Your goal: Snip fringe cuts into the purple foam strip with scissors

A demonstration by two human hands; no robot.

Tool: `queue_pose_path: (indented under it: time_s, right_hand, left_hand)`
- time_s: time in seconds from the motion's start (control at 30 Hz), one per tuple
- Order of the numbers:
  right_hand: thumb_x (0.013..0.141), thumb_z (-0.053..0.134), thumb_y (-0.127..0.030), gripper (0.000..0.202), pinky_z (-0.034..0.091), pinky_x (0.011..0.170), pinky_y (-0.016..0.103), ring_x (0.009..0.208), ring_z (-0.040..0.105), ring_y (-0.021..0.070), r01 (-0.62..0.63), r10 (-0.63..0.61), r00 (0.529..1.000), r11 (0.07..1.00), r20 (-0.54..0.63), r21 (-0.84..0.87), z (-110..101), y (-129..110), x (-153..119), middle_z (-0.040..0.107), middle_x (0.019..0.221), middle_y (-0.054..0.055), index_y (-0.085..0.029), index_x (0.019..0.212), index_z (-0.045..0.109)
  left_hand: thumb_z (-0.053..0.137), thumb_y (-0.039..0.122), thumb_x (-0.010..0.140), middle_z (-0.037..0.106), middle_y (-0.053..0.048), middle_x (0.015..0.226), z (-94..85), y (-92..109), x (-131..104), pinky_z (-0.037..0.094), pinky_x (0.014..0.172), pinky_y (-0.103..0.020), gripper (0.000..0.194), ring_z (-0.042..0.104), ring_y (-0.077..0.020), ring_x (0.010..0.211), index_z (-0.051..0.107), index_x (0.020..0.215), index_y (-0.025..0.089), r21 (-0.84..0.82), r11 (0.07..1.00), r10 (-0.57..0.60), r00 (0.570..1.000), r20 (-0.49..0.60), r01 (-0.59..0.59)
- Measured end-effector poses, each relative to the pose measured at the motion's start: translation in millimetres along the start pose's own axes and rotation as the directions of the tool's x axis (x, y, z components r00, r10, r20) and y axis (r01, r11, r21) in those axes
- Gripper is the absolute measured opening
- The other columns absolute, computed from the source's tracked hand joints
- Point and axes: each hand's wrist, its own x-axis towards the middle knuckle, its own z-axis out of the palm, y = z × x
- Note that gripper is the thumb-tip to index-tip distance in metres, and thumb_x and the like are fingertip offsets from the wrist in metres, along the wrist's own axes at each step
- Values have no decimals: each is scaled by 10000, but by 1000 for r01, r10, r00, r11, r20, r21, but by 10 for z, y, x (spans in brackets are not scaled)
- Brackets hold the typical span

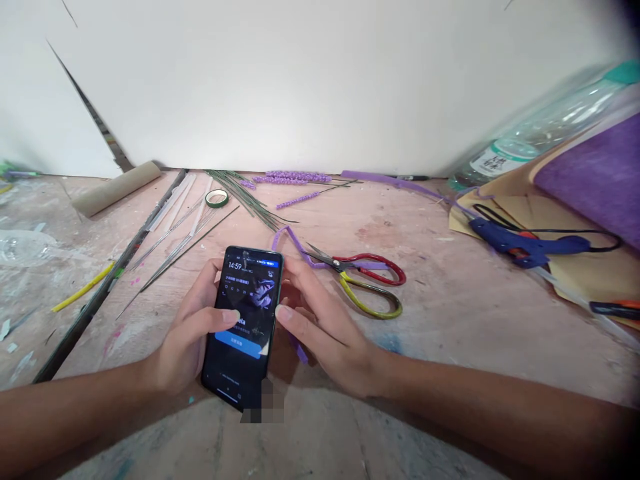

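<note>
A dark smartphone (pixel 240 367) is held upright in front of me, its lit screen showing 14:59. My left hand (pixel 193 327) wraps round its left edge, with the thumb lying on the screen. Along the opposite edge, my right hand (pixel 320 320) grips the phone, thumb at its side and fingers behind. Scissors (pixel 338 265) with one red and one yellow handle lie partly open just beyond my right hand. A purple fuzzy strip (pixel 285 233) runs behind the phone and under the scissors; part of it is hidden by my hand.
Purple beaded-looking flower stems (pixel 295 177), green wires (pixel 250 200) and a roll of green tape (pixel 217 198) lie near the white board (pixel 300 80). A cardboard tube (pixel 117 189) is at left. At right are a blue glue gun (pixel 525 243) and a plastic bottle (pixel 530 147).
</note>
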Motion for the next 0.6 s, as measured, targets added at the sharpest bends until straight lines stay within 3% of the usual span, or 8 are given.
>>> queue_pose_path:
  time_s: [0.1,0.4,0.6]
  right_hand:
    - [1041,471,-372,501,490,1024,428,1084,596,234,12,-13,999,1000,49,13,6,-14,-2,618,1173,91,-204,1493,335]
    - [1062,397,-364,397,488,1008,414,1030,577,223,109,-104,988,993,110,-39,-14,-36,1,586,1174,82,-226,1432,359]
    - [1066,379,-333,367,539,857,354,891,609,195,116,-108,992,986,72,-123,6,-54,12,630,1028,47,-237,1413,447]
  left_hand:
    - [605,215,776,648,-75,1168,7,6,-14,481,921,-421,414,604,-274,1039,555,1187,227,-12,1000,6,1000,31,-6]
    - [714,241,793,625,-46,1179,9,72,-12,461,956,-386,499,572,-270,1126,516,1249,274,107,994,-31,993,118,19]
    - [662,248,776,660,-70,1134,22,61,32,470,907,-404,404,600,-288,1067,556,1166,240,82,997,6,1000,14,-7]
